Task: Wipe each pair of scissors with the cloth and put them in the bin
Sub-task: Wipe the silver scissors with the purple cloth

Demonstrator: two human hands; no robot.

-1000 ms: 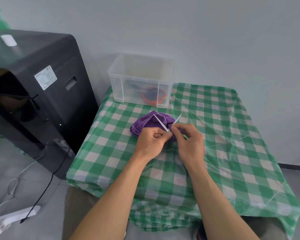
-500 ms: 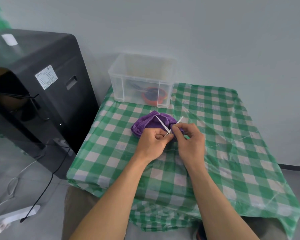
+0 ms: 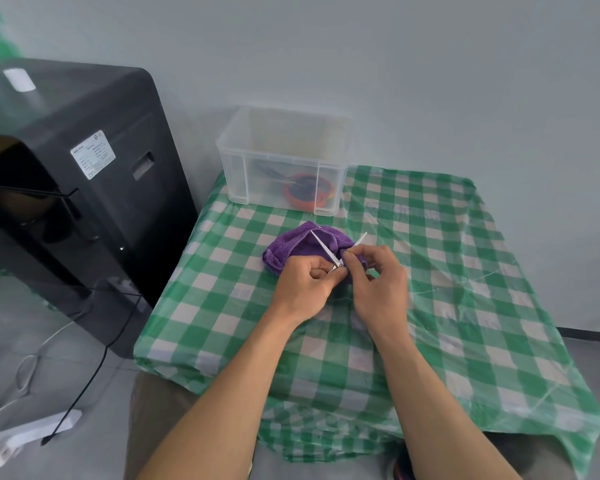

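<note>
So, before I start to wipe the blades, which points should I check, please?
1. Small scissors gripped by left hand and right hand: ok.
2. Blades spread apart: ok.
3. Purple cloth within reach, just beyond the hands: ok.
4. Blades clean: cannot tell.
5. Clear bin open on top: ok.

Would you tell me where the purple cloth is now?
In the head view, the purple cloth lies centre-left on the tablecloth, between the clear bin and the left hand and right hand.
</note>
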